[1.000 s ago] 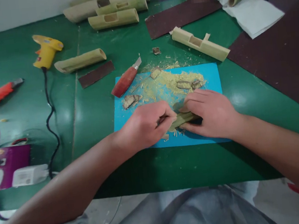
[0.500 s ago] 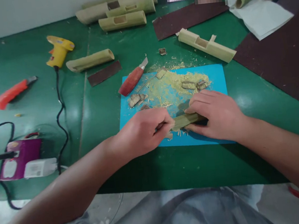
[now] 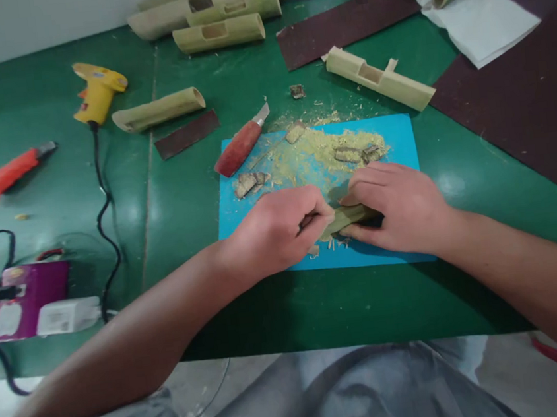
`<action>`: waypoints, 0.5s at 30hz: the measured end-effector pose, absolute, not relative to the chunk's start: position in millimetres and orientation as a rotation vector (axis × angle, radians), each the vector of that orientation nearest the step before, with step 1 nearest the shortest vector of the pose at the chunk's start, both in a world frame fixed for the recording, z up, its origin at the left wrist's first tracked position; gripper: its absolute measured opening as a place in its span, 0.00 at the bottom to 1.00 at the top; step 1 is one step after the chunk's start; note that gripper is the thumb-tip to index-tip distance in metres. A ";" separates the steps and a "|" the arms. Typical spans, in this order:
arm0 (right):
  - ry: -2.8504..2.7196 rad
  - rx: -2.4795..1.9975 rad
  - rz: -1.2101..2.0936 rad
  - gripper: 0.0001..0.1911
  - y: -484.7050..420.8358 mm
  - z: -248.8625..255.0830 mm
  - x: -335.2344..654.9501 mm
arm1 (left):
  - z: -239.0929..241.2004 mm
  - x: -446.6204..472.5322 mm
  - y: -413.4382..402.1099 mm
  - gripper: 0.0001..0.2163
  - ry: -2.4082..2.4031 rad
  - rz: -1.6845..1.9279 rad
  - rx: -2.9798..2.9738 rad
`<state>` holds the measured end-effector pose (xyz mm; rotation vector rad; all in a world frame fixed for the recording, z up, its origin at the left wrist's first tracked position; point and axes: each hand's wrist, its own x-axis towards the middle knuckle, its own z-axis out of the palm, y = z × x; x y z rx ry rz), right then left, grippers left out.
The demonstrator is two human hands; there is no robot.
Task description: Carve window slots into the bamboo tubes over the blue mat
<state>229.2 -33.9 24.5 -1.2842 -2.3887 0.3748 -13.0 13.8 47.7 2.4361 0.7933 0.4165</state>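
Over the blue mat (image 3: 238,206), my right hand (image 3: 400,205) is closed around a short greenish bamboo piece (image 3: 352,217) and keeps it low on the mat. My left hand (image 3: 285,224) is pinched at the bamboo's left end, fingertips against its surface. A dark brown edge shows inside that pinch and looks like a small folded bit of sandpaper; most of it is hidden by the fingers. Fine yellowish dust and shavings (image 3: 307,155) cover the mat, with worn sandpaper scraps (image 3: 251,183) among them. A red-handled knife (image 3: 239,147) lies at the mat's upper left corner.
Cut bamboo tubes (image 3: 219,33) lie at the back, another notched bamboo tube (image 3: 379,80) at right. Large brown sandpaper sheets (image 3: 512,117) and white paper (image 3: 483,24) are on the right. Left are a yellow glue gun (image 3: 98,91), an orange cutter (image 3: 9,176) and a purple power box (image 3: 32,297).
My left hand has slid a little to the right along the bamboo, closer to my right hand. My right hand keeps its hold. The whole view has shifted slightly.
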 end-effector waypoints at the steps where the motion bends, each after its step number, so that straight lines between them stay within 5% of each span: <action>1: -2.386 -1.285 0.383 0.13 -33.9 24.8 229.2 | 47.8 -13.3 13.6 0.07 0.783 0.416 2.441; 15: -2.388 -1.294 0.419 0.13 -33.2 27.1 228.9 | 48.2 -14.5 12.5 0.09 0.764 0.392 2.431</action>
